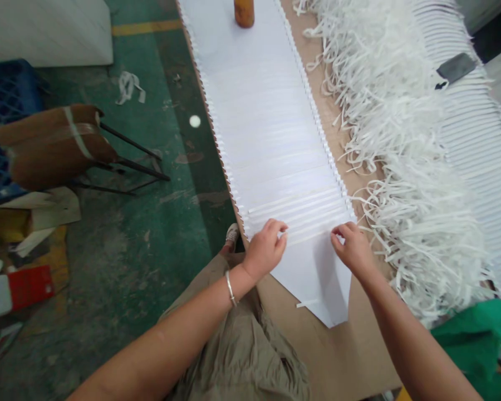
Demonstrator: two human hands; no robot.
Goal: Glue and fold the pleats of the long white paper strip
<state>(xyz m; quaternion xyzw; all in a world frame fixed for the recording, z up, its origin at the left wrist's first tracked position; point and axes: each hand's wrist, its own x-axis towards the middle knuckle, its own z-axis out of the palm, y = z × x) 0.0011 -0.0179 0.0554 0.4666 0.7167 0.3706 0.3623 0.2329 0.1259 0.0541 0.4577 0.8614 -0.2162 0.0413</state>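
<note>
A long stack of overlapping white sheets [275,128] with staggered edges lies along the table, its pointed end towards me. Thin white strips [304,214] run across the sheets near my hands. My left hand [269,248] is over the left edge of the stack, fingers curled towards the thumb in a pinch. Over the right edge, my right hand [353,248] is also closed, thumb and forefinger together. What either pinch holds, if anything, is too small to make out. A short white strip end [308,304] sticks out at the near left edge.
A big heap of white ribbons [384,89] covers the right side, beside more layered white sheets [476,161] bearing a dark flat object [457,68]. An orange-brown bottle-like object [244,13] stands on the far sheets. At left are a stool [58,142] and a blue crate [10,89].
</note>
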